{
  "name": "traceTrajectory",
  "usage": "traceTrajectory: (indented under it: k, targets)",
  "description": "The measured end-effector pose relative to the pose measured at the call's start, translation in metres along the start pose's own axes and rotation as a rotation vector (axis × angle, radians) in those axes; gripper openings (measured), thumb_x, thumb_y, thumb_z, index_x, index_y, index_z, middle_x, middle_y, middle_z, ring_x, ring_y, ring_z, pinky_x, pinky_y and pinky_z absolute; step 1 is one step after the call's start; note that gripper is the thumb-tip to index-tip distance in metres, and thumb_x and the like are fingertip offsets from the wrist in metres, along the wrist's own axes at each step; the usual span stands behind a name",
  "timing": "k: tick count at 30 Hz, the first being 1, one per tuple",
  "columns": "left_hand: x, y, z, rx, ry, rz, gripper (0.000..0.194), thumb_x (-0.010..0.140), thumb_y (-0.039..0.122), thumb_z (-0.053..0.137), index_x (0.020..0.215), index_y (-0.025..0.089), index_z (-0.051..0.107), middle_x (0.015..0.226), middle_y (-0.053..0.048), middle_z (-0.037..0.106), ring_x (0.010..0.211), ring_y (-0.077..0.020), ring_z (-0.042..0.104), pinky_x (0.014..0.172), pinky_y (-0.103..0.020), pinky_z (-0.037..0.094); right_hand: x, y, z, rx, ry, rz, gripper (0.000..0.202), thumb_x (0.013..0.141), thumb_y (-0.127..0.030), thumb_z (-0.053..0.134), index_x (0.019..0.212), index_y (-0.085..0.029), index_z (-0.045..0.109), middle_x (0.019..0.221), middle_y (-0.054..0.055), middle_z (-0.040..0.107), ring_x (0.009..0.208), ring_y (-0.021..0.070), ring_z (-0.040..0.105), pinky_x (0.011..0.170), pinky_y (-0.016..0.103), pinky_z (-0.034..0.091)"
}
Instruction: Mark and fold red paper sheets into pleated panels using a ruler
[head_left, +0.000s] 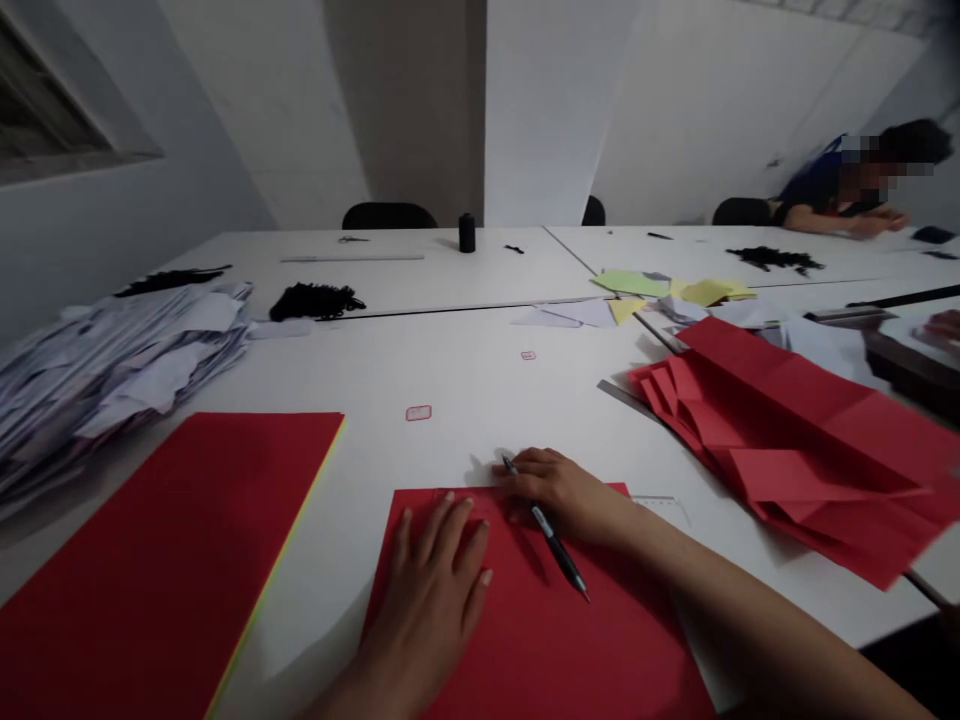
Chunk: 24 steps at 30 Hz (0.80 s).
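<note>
In front of me a sheet of red paper lies on the white table. My left hand rests flat on its left part with the fingers spread. At the paper's far edge is my right hand, fingers bent, with a black pen held between them. The pen's tip points back toward me, above the sheet. A clear ruler with fine markings runs along the far edge, partly hidden beneath both hands.
Left are a red paper stack with a yellow edge and a white paper pile. Folded red sheets and a metal ruler lie right. Black string and a black spool sit farther back. Another person sits far right.
</note>
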<state>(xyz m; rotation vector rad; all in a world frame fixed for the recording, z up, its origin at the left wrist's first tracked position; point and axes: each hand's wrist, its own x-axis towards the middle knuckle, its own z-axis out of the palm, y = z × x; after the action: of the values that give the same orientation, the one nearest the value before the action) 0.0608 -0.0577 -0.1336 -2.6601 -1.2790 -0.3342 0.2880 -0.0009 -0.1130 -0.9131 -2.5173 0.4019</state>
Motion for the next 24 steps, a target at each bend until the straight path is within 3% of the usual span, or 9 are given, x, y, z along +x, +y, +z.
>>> traceTrajectory:
  k: [7, 16, 24]
  targets:
    - [-0.001, 0.002, -0.002, 0.032, 0.006, 0.0, 0.042, 0.089, 0.031, 0.045, 0.128, 0.017, 0.05, 0.138, -0.01, 0.046, 0.129, -0.0288, 0.033, 0.105, -0.052, 0.025, -0.014, 0.001, 0.0, 0.027, -0.072, -0.009, 0.026, 0.092, -0.012, 0.046, 0.111, -0.024, 0.059, 0.094, 0.003, 0.065, 0.098, 0.0175, 0.053, 0.084, 0.034, 0.042]
    - [0.001, 0.0, -0.002, 0.027, -0.066, 0.058, 0.049, 0.091, 0.029, 0.043, 0.138, 0.019, 0.039, 0.143, -0.001, 0.041, 0.133, -0.0222, 0.028, 0.113, -0.047, -0.005, -0.015, -0.001, -0.012, 0.009, -0.151, 0.021, 0.025, 0.092, -0.014, 0.045, 0.11, -0.024, 0.06, 0.088, 0.003, 0.065, 0.094, 0.0176, 0.053, 0.082, 0.033, 0.041]
    - [0.002, 0.0, -0.004, -0.024, -0.096, 0.071, 0.051, 0.093, 0.028, 0.039, 0.143, 0.022, 0.03, 0.148, 0.001, 0.033, 0.137, -0.0203, 0.023, 0.114, -0.046, -0.003, -0.016, 0.003, -0.017, 0.064, -0.148, 0.038, 0.025, 0.091, -0.011, 0.046, 0.108, -0.023, 0.061, 0.087, 0.002, 0.066, 0.087, 0.016, 0.054, 0.078, 0.032, 0.042]
